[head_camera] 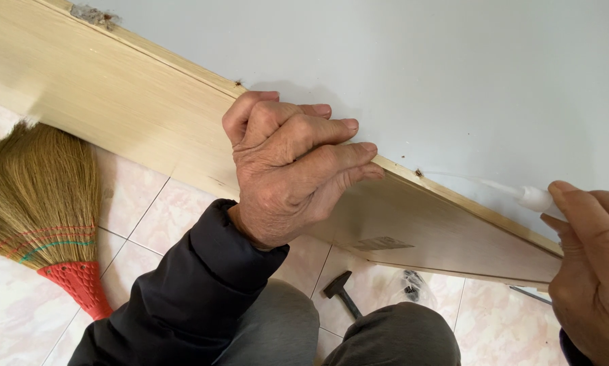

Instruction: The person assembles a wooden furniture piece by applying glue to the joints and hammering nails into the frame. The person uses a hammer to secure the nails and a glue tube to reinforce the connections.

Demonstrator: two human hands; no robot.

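My left hand (291, 169) rests curled over the upper edge of a light wooden board (121, 102), its fingertips on the pale grey panel (413, 74) set into it. My right hand (592, 271) comes in at the right edge and holds a white nozzle tip (533, 198) that touches the seam between the board and the grey panel. A thin clear line runs along the panel just left of the nozzle. What the nozzle belongs to is hidden by the hand.
A straw broom (37, 196) with a red plastic collar lies on the pink-white tiled floor at left. A hammer (342, 290) and a small bag of dark screws (411, 285) lie on the floor under the board, by my knees.
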